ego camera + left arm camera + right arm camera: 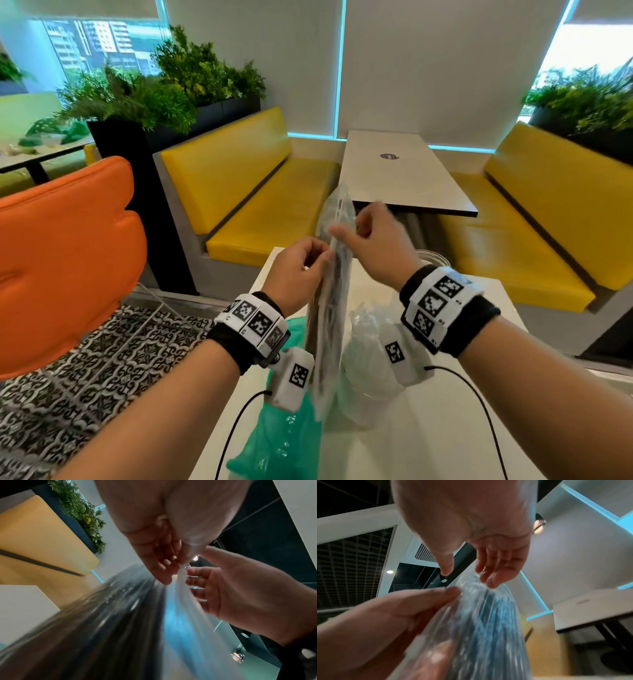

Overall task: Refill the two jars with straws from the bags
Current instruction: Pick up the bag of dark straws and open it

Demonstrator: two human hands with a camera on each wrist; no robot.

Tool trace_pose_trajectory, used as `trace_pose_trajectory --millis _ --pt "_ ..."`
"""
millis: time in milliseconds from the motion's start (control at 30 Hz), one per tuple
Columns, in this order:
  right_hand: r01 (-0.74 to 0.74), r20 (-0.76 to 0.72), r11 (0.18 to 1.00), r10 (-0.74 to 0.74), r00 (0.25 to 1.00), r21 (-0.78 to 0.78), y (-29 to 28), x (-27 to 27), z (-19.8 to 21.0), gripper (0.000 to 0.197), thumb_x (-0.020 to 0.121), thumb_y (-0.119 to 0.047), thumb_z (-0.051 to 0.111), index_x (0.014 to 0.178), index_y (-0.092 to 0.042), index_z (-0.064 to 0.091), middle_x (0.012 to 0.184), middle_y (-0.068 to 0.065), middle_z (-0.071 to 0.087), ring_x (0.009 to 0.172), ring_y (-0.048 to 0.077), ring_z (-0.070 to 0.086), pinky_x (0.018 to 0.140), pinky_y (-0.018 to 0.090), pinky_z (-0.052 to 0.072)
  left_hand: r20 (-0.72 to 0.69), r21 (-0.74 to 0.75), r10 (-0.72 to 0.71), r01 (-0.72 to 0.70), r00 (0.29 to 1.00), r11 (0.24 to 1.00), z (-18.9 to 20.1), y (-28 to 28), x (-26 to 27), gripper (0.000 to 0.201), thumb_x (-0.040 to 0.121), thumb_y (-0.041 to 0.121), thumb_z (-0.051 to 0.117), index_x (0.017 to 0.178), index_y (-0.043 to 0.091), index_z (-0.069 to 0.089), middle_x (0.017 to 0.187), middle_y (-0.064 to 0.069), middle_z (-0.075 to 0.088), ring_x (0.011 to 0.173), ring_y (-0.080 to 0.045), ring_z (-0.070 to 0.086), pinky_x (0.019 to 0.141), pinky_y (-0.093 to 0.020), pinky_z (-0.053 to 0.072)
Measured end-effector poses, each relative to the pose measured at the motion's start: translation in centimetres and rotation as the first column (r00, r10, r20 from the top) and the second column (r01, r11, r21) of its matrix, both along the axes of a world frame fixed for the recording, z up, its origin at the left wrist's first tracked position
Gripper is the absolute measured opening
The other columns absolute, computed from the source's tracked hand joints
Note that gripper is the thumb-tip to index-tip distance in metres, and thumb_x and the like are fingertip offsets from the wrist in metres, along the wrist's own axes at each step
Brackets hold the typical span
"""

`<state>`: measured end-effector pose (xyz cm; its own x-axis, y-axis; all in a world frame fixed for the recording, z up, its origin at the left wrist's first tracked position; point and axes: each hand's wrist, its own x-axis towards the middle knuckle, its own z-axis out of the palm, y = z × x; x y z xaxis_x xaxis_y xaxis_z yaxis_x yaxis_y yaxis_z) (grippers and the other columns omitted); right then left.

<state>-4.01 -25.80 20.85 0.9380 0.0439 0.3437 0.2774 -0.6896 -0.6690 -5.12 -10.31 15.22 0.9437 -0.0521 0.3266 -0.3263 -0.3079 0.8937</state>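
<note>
- No words, brand names or numbers can be read in any of the three views.
- The white wristbands (255,323) carry square black-and-white coded markers, patterns and not letters; tiny characters beside them are too small to read.
- The far grey rectangular table (404,171) bears a small dark round emblem (389,156), possibly a logo, too blurred to make out.

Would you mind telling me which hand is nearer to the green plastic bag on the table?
Left. The left hand is almost directly above the green plastic bag, pinching the clear straw bag; the right hand is higher and off to its right.
</note>
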Motion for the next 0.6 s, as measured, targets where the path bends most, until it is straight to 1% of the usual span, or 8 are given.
trace_pose_trajectory --millis 33,100,167,233,267,400,533,600 --pt "-0.039 -0.079 0.999 0.04 0.996 0.019 0.4 -0.3 -0.6 0.039 0.087 -0.055 0.062 0.09 -0.018 0.05 0.079 -0.003 0.053 0.066 0.013 0.05 0.06 0.026 0.041 0.009 -0.015 -0.019 0.019 1.0 1.0 0.0 -0.3 -0.1 0.007 0.093 0.031 0.061 0.09 0.024 0.063 0.078 -0.004 0.064 0.071 -0.028 0.059 0.067 -0.048 0.053" --pt "-0.094 -0.156 0.993 0.105 0.982 0.076 0.9 -0.7 -1.6 0.035 0.091 -0.052 0.058 0.083 -0.019 0.047 0.073 -0.001 0.057 0.063 0.015 0.054 0.056 0.031 0.046 0.013 -0.012 -0.057 0.057 0.998 0.998 -0.2 -0.8 -0.3 0.016 0.087 0.035 0.061 0.096 0.022 0.065 0.085 -0.012 0.067 0.079 -0.037 0.063 0.07 -0.05 0.053" --pt "-0.142 -0.16 0.983 0.159 0.974 0.118 0.9 -0.7 -2.0 0.03 0.095 -0.046 0.054 0.084 -0.018 0.048 0.08 0.006 0.062 0.074 0.026 0.063 0.068 0.042 0.057 0.006 -0.028 -0.092 0.092 0.996 0.995 -0.2 -1.0 -0.6 0.008 0.091 0.022 0.061 0.097 0.019 0.065 0.083 -0.009 0.067 0.076 -0.026 0.064 0.069 -0.046 0.055" --pt "-0.196 -0.162 0.97 0.218 0.962 0.142 0.6 -0.7 -1.8 0.028 0.097 -0.039 0.054 0.088 -0.013 0.052 0.086 0.013 0.065 0.083 0.032 0.065 0.077 0.048 0.057 -0.032 -0.083 -0.115 0.112 0.993 0.99 -0.4 -0.8 -0.7 0.004 0.095 0.01 0.061 0.098 0.008 0.064 0.081 -0.008 0.065 0.071 -0.014 0.064 0.064 -0.036 0.054" --pt "-0.22 -0.17 0.963 0.245 0.954 0.157 0.3 -0.6 -1.8 0.027 0.097 -0.037 0.054 0.088 -0.012 0.053 0.087 0.015 0.065 0.084 0.033 0.065 0.079 0.049 0.056 -0.049 -0.108 -0.123 0.117 0.991 0.987 -0.5 -0.7 -0.7 0.003 0.095 0.008 0.06 0.095 0.007 0.063 0.081 -0.009 0.064 0.07 -0.012 0.063 0.064 -0.032 0.053" --pt "-0.277 -0.246 0.929 0.336 0.909 0.246 -0.5 -0.3 -1.8 0.02 0.096 -0.033 0.056 0.082 -0.019 0.052 0.09 0.013 0.068 0.085 0.028 0.068 0.078 0.039 0.055 -0.076 -0.152 -0.113 0.101 0.991 0.983 -1.0 -0.3 -1.2 0.009 0.096 0.016 0.061 0.086 0.016 0.061 0.081 -0.014 0.062 0.074 -0.027 0.061 0.069 -0.042 0.052" --pt "-0.246 -0.261 0.932 0.316 0.912 0.266 -0.7 -0.2 -2.2 0.016 0.098 -0.026 0.054 0.087 -0.016 0.056 0.09 0.011 0.067 0.084 0.024 0.067 0.076 0.033 0.056 -0.11 -0.202 -0.093 0.069 0.99 0.977 -1.2 -0.2 -1.3 0.013 0.096 0.017 0.06 0.083 0.02 0.06 0.087 -0.024 0.066 0.079 -0.042 0.066 0.072 -0.048 0.056" --pt "-0.272 -0.275 0.937 0.327 0.904 0.221 -0.4 -0.3 -2.3 0.014 0.099 -0.023 0.052 0.091 -0.015 0.059 0.087 0.008 0.066 0.081 0.021 0.066 0.071 0.031 0.057 -0.126 -0.193 -0.099 0.073 0.987 0.978 -1.1 -0.4 -1.4 0.013 0.096 0.018 0.061 0.083 0.018 0.061 0.084 -0.019 0.068 0.074 -0.034 0.068 0.067 -0.041 0.059"
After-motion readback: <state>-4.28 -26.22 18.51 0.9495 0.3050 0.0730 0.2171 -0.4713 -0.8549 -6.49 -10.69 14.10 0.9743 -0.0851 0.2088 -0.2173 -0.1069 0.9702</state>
